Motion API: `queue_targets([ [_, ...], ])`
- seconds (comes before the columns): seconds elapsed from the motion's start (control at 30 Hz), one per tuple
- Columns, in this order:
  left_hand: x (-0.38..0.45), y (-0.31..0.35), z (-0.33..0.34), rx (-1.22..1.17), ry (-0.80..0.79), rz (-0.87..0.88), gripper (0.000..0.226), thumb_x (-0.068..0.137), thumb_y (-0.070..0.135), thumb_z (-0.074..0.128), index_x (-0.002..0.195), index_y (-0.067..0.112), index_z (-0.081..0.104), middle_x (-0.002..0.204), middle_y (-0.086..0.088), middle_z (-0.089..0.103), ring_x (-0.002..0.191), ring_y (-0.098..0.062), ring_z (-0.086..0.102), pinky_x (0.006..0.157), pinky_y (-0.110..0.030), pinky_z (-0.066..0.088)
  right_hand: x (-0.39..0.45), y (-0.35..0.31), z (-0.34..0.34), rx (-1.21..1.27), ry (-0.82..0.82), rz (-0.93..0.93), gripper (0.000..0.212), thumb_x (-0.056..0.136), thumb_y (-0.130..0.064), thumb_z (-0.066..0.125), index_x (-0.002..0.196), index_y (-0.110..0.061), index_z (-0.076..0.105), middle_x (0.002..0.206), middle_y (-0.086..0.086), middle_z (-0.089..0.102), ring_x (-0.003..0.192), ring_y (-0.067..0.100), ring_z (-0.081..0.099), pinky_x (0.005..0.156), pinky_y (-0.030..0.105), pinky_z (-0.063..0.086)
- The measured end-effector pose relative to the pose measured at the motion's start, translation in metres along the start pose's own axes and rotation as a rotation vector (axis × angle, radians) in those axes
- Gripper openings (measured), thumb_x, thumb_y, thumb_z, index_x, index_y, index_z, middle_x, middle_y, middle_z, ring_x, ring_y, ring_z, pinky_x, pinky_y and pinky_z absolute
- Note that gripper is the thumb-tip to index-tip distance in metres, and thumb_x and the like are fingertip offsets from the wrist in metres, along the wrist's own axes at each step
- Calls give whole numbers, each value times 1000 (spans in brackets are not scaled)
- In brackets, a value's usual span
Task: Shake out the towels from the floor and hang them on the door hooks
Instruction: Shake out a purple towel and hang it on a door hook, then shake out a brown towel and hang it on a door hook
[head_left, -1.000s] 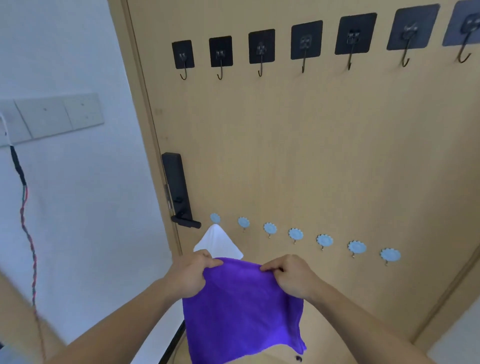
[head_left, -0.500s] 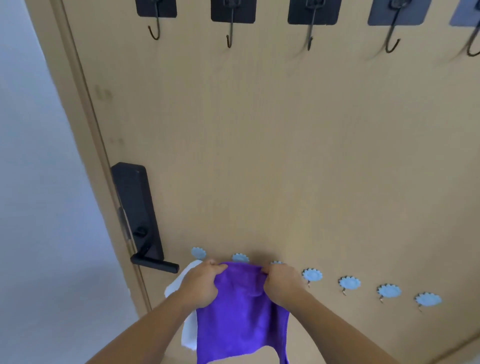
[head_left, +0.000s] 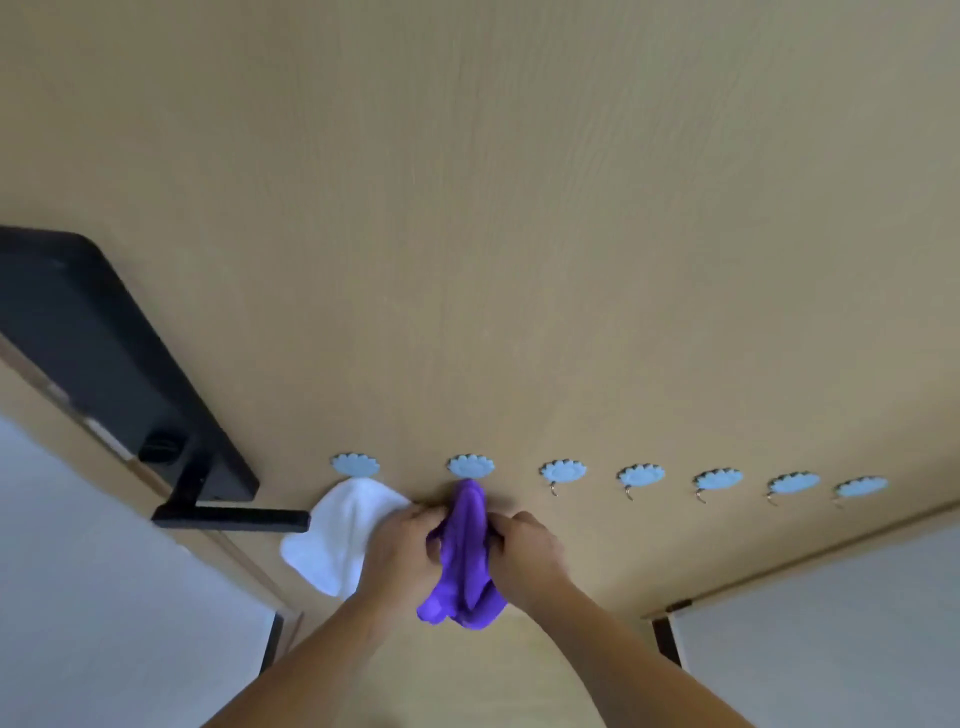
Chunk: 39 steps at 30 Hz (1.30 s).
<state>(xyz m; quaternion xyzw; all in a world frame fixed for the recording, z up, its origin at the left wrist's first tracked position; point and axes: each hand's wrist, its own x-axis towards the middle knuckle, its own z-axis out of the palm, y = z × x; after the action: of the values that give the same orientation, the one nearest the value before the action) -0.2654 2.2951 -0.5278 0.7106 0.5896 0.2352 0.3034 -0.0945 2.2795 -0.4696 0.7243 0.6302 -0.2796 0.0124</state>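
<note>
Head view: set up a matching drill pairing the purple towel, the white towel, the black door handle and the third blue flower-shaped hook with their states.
Things:
1. purple towel
2. white towel
3. black door handle
4. third blue flower-shaped hook

States:
A. bare, nothing hanging
B. gripped by both hands
C. hanging under the leftmost hook
D. sticking out horizontally beside the white cloth

Pairs: 1-B, 2-C, 3-D, 4-A

1. The purple towel (head_left: 464, 551) is covering the metal hook under the second blue hook (head_left: 470, 466).
2. The left hand (head_left: 402, 553) is hiding part of the white towel (head_left: 337, 535).
3. The picture's left edge is cutting off the lock plate (head_left: 98, 358).
4. The bottom edge is cutting off both forearms.
</note>
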Motion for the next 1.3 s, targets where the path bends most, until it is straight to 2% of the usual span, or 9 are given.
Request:
queue_targets([
  [0.07, -8, -9, 14, 51, -61, -65, 27, 83, 20, 44, 93, 27, 68, 85, 12, 67, 85, -19, 64, 71, -30, 47, -4, 14, 20, -24, -75, 44, 37, 99, -32, 40, 131, -40, 58, 138, -3, 45, 127, 26, 51, 97, 31, 43],
  [0.13, -21, -16, 27, 17, -160, -211, 28, 96, 27, 43, 115, 38, 61, 93, 19, 64, 91, -14, 61, 73, -25, 44, -13, 33, 41, -63, -182, 89, 41, 100, -31, 44, 140, -34, 51, 154, -2, 32, 138, 24, 41, 105, 35, 38],
  [0.2, -37, -26, 42, 148, -314, -235, 47, 98, 36, 47, 145, 37, 40, 112, 18, 62, 102, -10, 60, 84, -27, 45, -28, 56, 62, -13, -244, 139, 47, 100, -33, 47, 147, -29, 45, 157, 1, 32, 142, 22, 38, 111, 35, 37],
  [0.3, -63, -34, 63, 382, -583, -325, 51, 95, 43, 50, 140, 18, 47, 136, -2, 60, 125, -22, 56, 96, -32, 46, -57, 93, 85, 50, -267, 217, 55, 97, -38, 50, 151, -28, 40, 153, 2, 40, 142, 23, 37, 115, 37, 34],
  [0.37, -82, -29, 76, 400, -664, -346, 54, 95, 45, 52, 142, 18, 48, 145, -4, 53, 134, -22, 50, 102, -32, 44, -80, 119, 94, 95, -273, 263, 58, 97, -39, 50, 153, -29, 36, 152, 2, 41, 141, 25, 38, 114, 38, 36],
  [0.53, -124, 13, 120, 496, -718, -204, 48, 96, 44, 53, 136, 17, 50, 136, -8, 59, 127, -25, 55, 94, -31, 45, -146, 183, 113, 219, -227, 341, 59, 98, -39, 50, 154, -31, 32, 150, 1, 43, 137, 25, 41, 110, 39, 40],
  [0.87, -258, 183, 280, 570, -898, 125, 52, 99, 38, 51, 148, 20, 44, 143, -5, 54, 128, -23, 53, 102, -33, 45, -358, 361, 183, 549, -55, 663, 61, 95, -39, 54, 152, -31, 33, 141, 9, 49, 131, 31, 44, 100, 37, 45],
  [1.1, -355, 274, 386, 653, -1148, 398, 54, 97, 37, 56, 148, 23, 47, 145, -6, 52, 131, -24, 51, 106, -30, 40, -466, 445, 238, 845, 19, 904, 60, 94, -32, 54, 151, -22, 37, 133, 12, 55, 126, 29, 52, 99, 34, 45],
  [1.3, -380, 293, 473, 840, -1361, 563, 51, 98, 35, 57, 147, 23, 47, 141, -7, 52, 131, -25, 48, 107, -33, 39, -494, 488, 282, 1128, 158, 1116, 61, 91, -30, 55, 149, -26, 39, 133, 12, 56, 121, 29, 56, 99, 36, 47],
])
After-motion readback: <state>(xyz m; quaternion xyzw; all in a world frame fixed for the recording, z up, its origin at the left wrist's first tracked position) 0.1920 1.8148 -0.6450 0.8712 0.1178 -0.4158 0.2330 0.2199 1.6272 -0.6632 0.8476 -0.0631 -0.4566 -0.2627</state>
